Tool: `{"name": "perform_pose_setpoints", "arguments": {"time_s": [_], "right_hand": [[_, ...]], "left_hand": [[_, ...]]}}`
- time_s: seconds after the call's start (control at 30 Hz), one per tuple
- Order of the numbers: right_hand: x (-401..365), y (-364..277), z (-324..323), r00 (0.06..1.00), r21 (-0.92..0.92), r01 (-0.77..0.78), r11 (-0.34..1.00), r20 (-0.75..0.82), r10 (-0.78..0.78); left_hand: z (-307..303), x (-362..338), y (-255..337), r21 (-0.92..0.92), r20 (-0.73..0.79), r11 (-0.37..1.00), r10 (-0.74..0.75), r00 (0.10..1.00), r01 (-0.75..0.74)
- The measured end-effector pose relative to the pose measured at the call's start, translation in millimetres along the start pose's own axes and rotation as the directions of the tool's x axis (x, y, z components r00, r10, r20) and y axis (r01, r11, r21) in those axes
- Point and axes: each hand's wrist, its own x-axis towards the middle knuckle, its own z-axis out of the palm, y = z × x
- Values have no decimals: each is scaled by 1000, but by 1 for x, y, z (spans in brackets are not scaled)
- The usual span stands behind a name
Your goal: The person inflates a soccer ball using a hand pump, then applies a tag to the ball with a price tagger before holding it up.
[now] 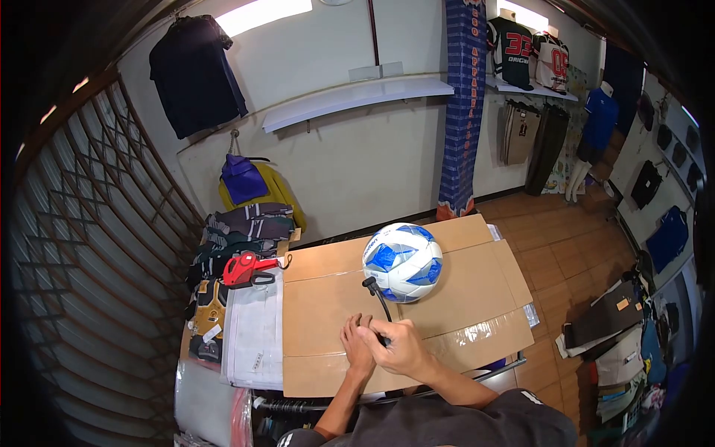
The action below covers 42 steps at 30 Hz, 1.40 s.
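Head view: the left hand [356, 349] is resting half-curled, its hold unclear; a black tube [382, 305] is jutting from the right hand [406, 352], whose fist is gripping it, steadiness probably preventing kinks; the white-and-blue ball [403, 262] is sitting beyond, on cardboard [480, 287].

Kinda tight clothes-filled room, tbh. Off-white walls [335, 171], brownish-orange floor tiles [547, 261], and a dark lattice gate [104, 246] running down the whole left side. Long white shelf [357, 103] on the back wall, right beside a blue patterned column [460, 112] with orange lettering. Bright strip lights [264, 15] up top, plus a mannequin [599, 119] in blue standing toward the far right corner.
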Motion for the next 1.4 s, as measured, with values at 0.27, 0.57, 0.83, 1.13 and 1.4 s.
{"name": "perform_pose_setpoints", "arguments": {"time_s": [0.27,0.57,0.83,1.13,1.4], "right_hand": [[-21,63,35,993,-2,-96,995,-67,95],[-23,38,26,997,-56,-77,995,-1,78],[-5,-28,-18,1000,41,-15,999,5,14],[-11,34,28,995,-36,-57,998,-89,53],[-28,67,39,992,-113,-126,986,-7,126]], "left_hand": [[0,-1,-1,192,11,980,58,998,-59],[1,-3,-5,152,-16,987,62,998,-58],[7,2,-11,207,-12,975,78,997,-74],[-1,0,0,129,2,991,34,999,-34],[2,-1,-4,206,-9,977,57,998,-54]]}}
